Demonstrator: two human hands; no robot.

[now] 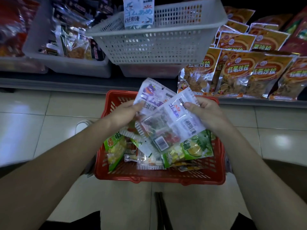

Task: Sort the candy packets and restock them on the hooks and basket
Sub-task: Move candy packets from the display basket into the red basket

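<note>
Over a red basket (166, 177) on the floor, both hands hold white gummy candy packets. My left hand (123, 112) pinches a packet with a purple print (150, 94) at its left edge. My right hand (205, 112) grips another white packet (172, 126) by its top corner; this one lies over the first. More packets fill the red basket, among them green and yellow ones (191, 149) and further white ones (146, 156). On the shelf ahead sits a white perforated basket (156, 42) with one white and blue candy packet (138, 13) standing in it.
Orange snack bags (239, 72) stand in rows on the shelf at the right. Grey bins (66, 63) of dark and clear packets sit at the left. The shelf's front edge runs across above the tiled floor (33, 123). My knees frame the bottom.
</note>
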